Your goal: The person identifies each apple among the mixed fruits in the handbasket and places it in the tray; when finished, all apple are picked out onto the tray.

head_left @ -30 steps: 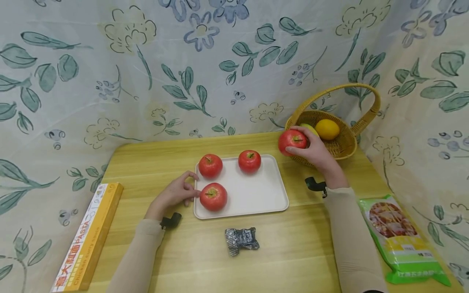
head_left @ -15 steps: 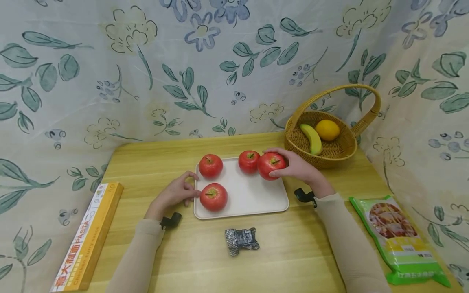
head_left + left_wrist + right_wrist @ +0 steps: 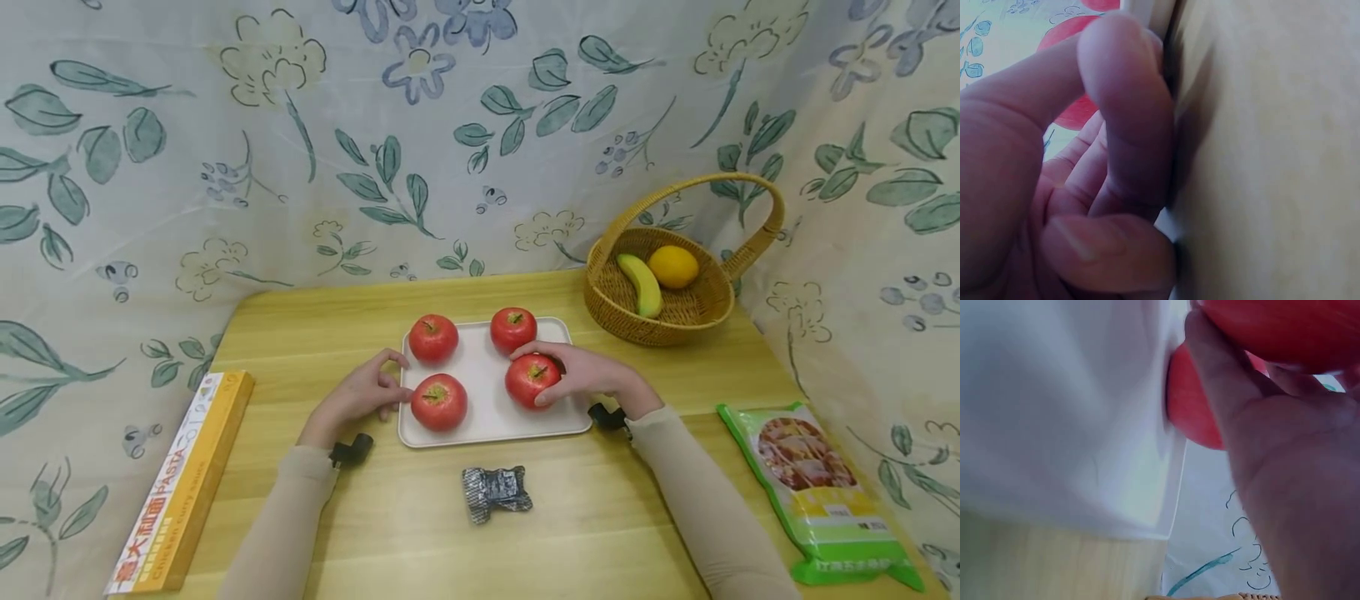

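My right hand [image 3: 581,377] grips a red apple [image 3: 531,382] over the right part of the white tray [image 3: 480,429]. In the right wrist view, fingers wrap the held apple [image 3: 1297,328]; whether it touches the tray, I cannot tell. Another apple [image 3: 513,330] sits just behind it. On the tray's left half are a back apple [image 3: 432,338] and a front apple [image 3: 438,402]. My left hand [image 3: 362,390] rests at the tray's left rim, fingers loosely bent, fingertips touching the edge near the front apple. Its bent fingers [image 3: 1129,112] fill much of the left wrist view.
A wicker basket [image 3: 630,325] at the back right holds a banana [image 3: 641,286] and a yellow lemon-like fruit [image 3: 673,267]. A dark crumpled packet [image 3: 497,492] lies before the tray. A pasta box [image 3: 183,483] lies left, a green food bag [image 3: 821,492] right.
My right hand has carried the apple from the basket leftward and forward to the tray's front right area. The left hand has stayed at the tray's left rim.
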Available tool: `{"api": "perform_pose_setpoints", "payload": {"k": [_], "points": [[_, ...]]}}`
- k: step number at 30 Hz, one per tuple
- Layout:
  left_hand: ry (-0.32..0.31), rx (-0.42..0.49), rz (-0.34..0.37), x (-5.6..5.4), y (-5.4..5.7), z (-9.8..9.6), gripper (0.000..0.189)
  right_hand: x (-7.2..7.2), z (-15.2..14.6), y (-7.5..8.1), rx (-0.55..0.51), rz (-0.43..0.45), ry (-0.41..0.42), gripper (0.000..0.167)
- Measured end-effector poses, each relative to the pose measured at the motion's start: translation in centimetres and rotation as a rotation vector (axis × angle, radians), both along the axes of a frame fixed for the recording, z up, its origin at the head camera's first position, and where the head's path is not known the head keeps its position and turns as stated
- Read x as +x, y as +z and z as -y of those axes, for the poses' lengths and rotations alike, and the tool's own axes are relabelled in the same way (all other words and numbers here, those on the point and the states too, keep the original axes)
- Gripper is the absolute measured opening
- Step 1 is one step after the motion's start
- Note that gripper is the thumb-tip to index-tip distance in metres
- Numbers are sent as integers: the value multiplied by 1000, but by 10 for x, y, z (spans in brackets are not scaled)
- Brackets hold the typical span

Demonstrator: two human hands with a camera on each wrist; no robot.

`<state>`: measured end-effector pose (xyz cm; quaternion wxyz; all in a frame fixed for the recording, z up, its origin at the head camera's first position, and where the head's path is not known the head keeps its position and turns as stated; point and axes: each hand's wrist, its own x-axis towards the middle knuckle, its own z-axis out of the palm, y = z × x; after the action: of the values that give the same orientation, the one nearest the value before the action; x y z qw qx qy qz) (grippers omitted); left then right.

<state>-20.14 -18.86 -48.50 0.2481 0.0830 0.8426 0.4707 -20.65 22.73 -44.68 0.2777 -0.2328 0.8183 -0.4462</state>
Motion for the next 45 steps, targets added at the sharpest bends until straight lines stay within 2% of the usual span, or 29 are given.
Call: {"api": "perform_pose_setpoints", "payload": {"k": [9, 17, 22, 28, 45], "points": [[10, 12, 15, 2, 1, 0, 55, 3, 3, -4, 47, 37, 46, 69], [16, 14, 10, 3, -3, 1, 55, 4, 3, -5, 64, 50, 104, 75], [3, 29, 3, 3, -6, -2, 55, 5, 0, -6, 96, 39, 113, 76], [17, 14, 8, 2, -6, -4, 55, 5, -2, -6, 87, 29, 133, 76], [5, 26, 2, -1, -4, -8, 53, 4, -8, -7, 91, 34, 141, 82]]}}
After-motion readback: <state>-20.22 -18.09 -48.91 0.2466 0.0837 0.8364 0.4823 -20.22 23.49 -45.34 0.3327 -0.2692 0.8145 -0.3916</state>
